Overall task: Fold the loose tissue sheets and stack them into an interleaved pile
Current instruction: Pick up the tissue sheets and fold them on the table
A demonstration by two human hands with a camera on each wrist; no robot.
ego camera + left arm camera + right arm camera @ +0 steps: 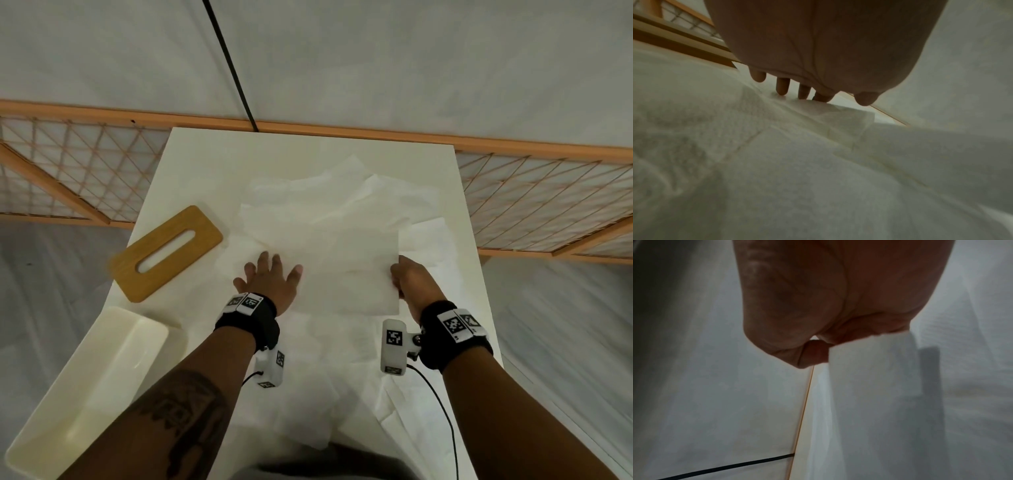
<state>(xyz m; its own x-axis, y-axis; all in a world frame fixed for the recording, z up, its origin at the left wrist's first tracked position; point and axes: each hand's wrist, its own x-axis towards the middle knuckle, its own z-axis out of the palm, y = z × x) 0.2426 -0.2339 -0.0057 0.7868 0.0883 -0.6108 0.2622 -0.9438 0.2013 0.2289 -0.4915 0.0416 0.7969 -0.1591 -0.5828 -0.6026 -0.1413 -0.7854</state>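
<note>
a: where the white sheets overlap on the white bench point(191, 161), which edges can be made out?
b: few. the loose tissue sheets point(342, 198) blend into one pale mass; only the top sheet point(346, 274) shows a clear right edge and near edge. more sheets run off the lower frame edge.

a: state of the left hand point(270, 281)?
b: flat on the tissue, fingers point(783, 87) spread wide and straight, holding nothing. the left wrist view shows the fingertips touching the sheet surface; the head view shows only the back of the hand.

a: right hand point(411, 281)?
b: its fingers are curled, pinching the right edge of the top sheet. the right wrist view shows the sheet edge entering the closed hand point(818, 337); individual fingers are hidden there.

a: other items?
b: a wooden lid point(168, 251) with a slot and a white tray point(85, 394), left of the tissues, tray partly cut off.

a: readable writing?
b: none; the wristbands point(455, 325) carry only square black-and-white code markers.
</note>
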